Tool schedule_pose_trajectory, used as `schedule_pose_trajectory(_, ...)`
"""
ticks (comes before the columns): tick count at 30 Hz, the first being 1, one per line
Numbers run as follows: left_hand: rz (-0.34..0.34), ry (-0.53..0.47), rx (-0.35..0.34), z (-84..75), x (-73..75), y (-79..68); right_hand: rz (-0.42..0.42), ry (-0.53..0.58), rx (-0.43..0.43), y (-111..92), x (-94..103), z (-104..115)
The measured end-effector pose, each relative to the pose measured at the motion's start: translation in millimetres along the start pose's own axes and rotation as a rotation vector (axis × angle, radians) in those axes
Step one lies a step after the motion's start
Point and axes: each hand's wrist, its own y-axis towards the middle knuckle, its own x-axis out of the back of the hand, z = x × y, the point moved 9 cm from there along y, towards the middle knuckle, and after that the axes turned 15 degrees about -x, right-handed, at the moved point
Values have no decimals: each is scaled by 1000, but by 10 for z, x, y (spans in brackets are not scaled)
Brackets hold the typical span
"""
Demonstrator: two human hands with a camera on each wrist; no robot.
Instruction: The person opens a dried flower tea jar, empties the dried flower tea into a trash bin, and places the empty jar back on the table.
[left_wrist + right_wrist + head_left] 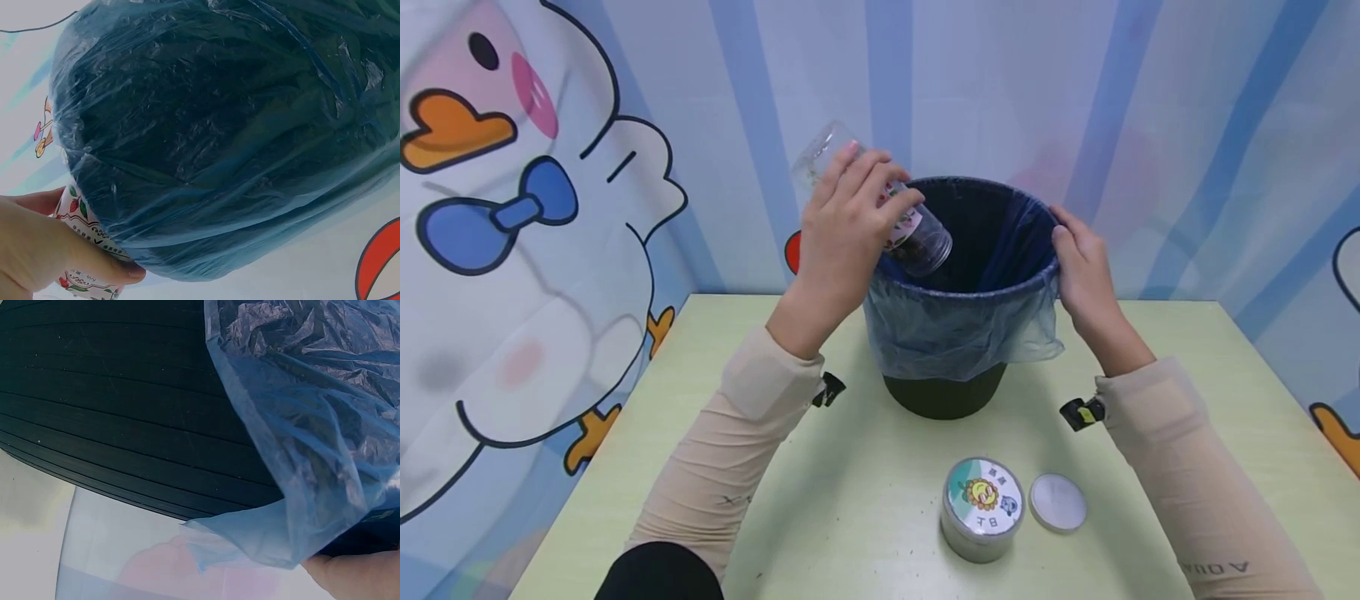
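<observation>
My left hand (848,221) holds a clear jar (934,248) with a floral printed label. The jar is tilted, its mouth pointing down inside the rim of a black trash bin (945,400). Some dark bits show near the jar's mouth; what they are is too small to tell. A translucent blue bin liner (955,329) is folded over the rim. On the bin's other side, my right hand (1086,271) grips the rim through the liner. From the left wrist, the jar's label (87,228) shows under the thumb, partly behind the liner. The right wrist view shows the ribbed bin wall (125,419).
In front of the bin stands a round tub (981,510) with a sunflower sticker on top. Beside it lies a small whitish disc-shaped lid (1058,502). Small dark specks dot the pale table (820,517). A cartoon-printed curtain (985,92) hangs behind.
</observation>
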Motion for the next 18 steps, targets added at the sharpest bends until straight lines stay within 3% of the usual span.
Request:
schedule_pose_trajectory(7,-3,50,-43,-56,2,21,3,9,9,5,-4,2)
schedule_pose_trajectory(14,45,71,-75,-109,-38,41,4,4,4,5,-1,-8)
schedule_pose_trajectory(18,56,60,-56,-107,-54,37,-2,2,11,8,-2,-5)
